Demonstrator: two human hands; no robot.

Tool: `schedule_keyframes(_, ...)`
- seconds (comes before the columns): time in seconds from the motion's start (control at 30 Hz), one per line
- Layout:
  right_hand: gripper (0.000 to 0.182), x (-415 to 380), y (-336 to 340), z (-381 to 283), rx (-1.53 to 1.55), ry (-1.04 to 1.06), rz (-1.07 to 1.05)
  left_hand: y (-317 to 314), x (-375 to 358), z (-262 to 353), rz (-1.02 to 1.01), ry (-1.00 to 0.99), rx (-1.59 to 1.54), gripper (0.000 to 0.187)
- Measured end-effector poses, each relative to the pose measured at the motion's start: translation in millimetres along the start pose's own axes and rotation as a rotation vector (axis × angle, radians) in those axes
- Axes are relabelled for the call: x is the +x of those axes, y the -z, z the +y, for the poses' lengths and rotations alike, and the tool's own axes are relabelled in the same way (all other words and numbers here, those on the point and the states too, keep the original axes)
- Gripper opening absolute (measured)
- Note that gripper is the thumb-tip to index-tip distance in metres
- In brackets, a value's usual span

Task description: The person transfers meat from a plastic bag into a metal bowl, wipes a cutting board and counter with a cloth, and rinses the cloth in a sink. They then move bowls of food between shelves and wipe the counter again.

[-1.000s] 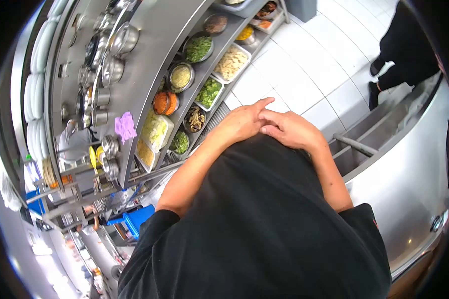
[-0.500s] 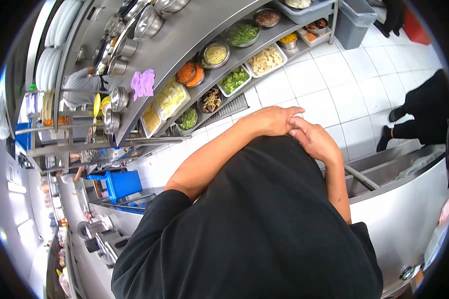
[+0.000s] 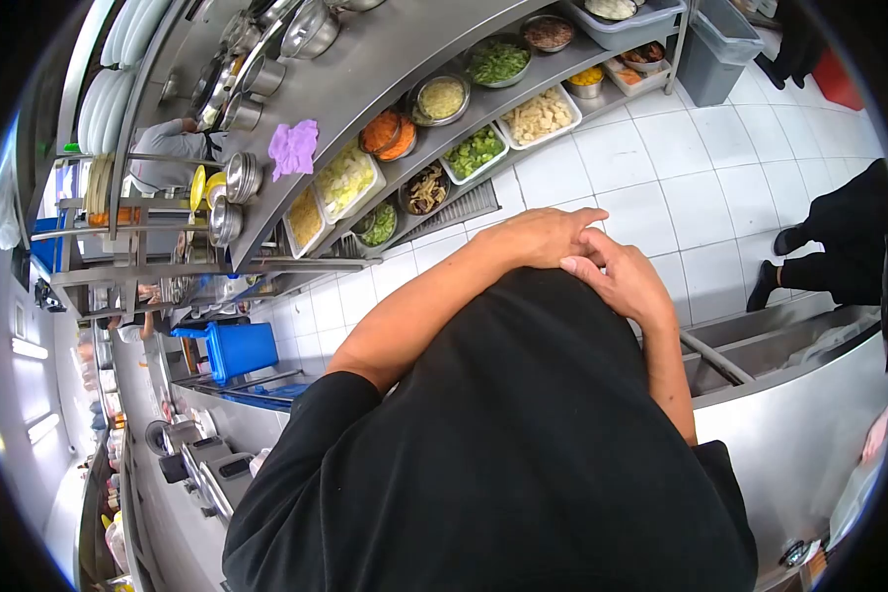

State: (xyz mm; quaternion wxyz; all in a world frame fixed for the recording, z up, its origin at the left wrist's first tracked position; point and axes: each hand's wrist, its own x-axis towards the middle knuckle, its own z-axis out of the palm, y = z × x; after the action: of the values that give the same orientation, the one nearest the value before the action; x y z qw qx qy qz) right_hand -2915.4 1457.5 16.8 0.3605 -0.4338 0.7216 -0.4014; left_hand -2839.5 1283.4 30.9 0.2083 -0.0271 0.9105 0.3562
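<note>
My left hand (image 3: 541, 237) and my right hand (image 3: 624, 280) rest together at the front of my black shirt (image 3: 483, 424). The left one reaches across with its fingers stretched out, the index finger pointing right. The right-hand fingers lie against the left fingers, with the thumb apart from them. No object shows in either hand, though some fingertips are hidden where the hands overlap.
On a steel counter (image 3: 385, 59) lie metal bowls and a purple cloth (image 3: 293, 148). Its lower shelf holds broccoli (image 3: 475, 152), shredded carrot (image 3: 388, 134) and cabbage (image 3: 346, 180). A grey bin (image 3: 717, 74), a blue bin (image 3: 240, 349), a steel sink (image 3: 750, 345) and a person's legs (image 3: 839, 237) surround me.
The view has shifted slightly, so the counter and food containers appear a little further right. My hands stay together, with a small shift of the right thumb and fingers.
</note>
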Motion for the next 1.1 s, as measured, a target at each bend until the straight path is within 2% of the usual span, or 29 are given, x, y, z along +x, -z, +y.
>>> schedule_keyframes(0.27, 0.037, 3, -3, 19, 0.01, 0.084, -0.021, -5, 5, -3, 0.011, 0.035, 0.06, 0.056)
schedule_keyframes(0.37, 0.033, 0, 0, 14, 0.073, 0.074, -0.032, -4, 5, -3, -0.004, 0.05, 0.047, 0.058)
schedule_keyframes(0.57, 0.043, 1, -1, 2, 0.027, -0.023, 0.028, -1, 2, -3, -0.009, -0.017, 0.019, 0.062)
schedule_keyframes(0.63, 0.039, 0, 2, -2, -0.033, -0.033, 0.024, -2, 3, -3, -0.004, -0.028, 0.023, 0.065)
schedule_keyframes(0.73, 0.033, -2, 4, 4, 0.001, -0.012, 0.032, -4, 9, -7, -0.109, 0.059, -0.027, 0.068)
schedule_keyframes(0.83, 0.03, 0, 2, 13, 0.08, -0.049, 0.078, -3, 13, -24, -0.11, 0.106, -0.097, 0.066)
schedule_keyframes(0.87, 0.03, 3, 1, 17, 0.101, -0.075, 0.097, -9, 16, -51, -0.128, 0.085, -0.304, 0.064)
schedule_keyframes(0.97, 0.035, 15, 3, 47, -0.162, -0.379, 0.121, -19, 20, -133, -0.029, 0.339, -0.737, 0.063)
schedule_keyframes(1.03, 0.038, 10, -6, 101, -0.325, -0.495, 0.085, -35, 5, -206, 0.128, 0.503, -1.11, 0.059)
schedule_keyframes(1.1, 0.039, 4, -8, 133, -0.339, -0.548, 0.038, -45, -20, -258, 0.382, 0.697, -1.37, 0.053)
